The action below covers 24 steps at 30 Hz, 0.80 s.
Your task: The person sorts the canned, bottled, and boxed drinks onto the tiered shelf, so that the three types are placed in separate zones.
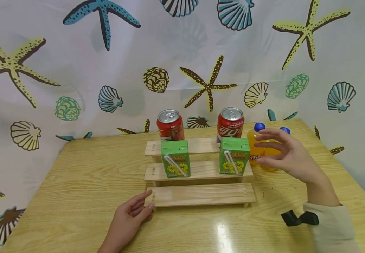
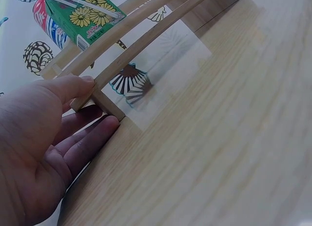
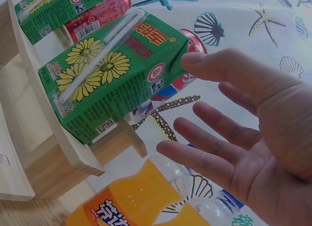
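A pale wooden rack point(image 1: 198, 195) rose toward the back in three steps. On its middle step stood two upright green cartons point(image 1: 234, 156), well apart; two blue-capped bottles point(image 1: 252, 146) of orange drink stood close together, just beside its right end.

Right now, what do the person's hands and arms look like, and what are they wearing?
Both the left hand and right hand are bare, with no gloves. The right arm has a light beige sleeve, with a black strap-like piece near its cuff. No left sleeve shows.
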### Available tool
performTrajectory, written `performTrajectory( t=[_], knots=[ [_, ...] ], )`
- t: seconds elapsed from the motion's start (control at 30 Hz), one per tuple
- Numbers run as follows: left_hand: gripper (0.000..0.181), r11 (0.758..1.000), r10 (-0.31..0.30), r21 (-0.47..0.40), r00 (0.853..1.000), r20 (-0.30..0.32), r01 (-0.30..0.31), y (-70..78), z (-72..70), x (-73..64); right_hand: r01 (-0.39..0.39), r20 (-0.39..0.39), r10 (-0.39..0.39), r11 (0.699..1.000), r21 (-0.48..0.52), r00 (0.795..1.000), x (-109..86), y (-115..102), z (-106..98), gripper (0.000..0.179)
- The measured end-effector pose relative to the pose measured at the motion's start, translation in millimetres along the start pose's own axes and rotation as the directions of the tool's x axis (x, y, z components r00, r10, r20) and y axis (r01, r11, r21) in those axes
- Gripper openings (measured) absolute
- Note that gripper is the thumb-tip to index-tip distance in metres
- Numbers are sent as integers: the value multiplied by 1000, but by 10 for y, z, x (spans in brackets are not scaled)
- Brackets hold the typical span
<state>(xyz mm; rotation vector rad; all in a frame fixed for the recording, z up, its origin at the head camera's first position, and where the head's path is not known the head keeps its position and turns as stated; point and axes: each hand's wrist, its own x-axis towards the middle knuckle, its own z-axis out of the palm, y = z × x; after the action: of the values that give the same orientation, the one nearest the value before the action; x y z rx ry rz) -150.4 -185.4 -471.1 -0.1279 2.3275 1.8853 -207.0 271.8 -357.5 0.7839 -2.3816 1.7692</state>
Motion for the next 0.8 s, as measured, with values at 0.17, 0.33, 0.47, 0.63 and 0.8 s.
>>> performTrajectory(
  t=[0.17,0.33,0.47,0.63,0.8],
  knots=[
    [47,1000,-1,-1,1000,3,1,11,0,-4,18,7,-18,1000,-13,1000,-16,21,-46,64],
    [46,1000,1,5,1000,1,-1,9,-4,-7,2,-9,-3,995,-95,1000,-34,20,-76,59],
    [47,1000,2,6,1000,-1,-2,6,-2,-6,-40,-28,37,991,-128,999,-52,14,-108,55],
    [47,1000,3,6,1000,-1,-3,8,2,-8,-103,-63,94,982,-156,994,-91,7,-160,54],
    [47,1000,6,11,1000,-2,-6,10,-4,-14,-130,-98,114,976,-176,989,-126,14,-210,54]
  ],
)
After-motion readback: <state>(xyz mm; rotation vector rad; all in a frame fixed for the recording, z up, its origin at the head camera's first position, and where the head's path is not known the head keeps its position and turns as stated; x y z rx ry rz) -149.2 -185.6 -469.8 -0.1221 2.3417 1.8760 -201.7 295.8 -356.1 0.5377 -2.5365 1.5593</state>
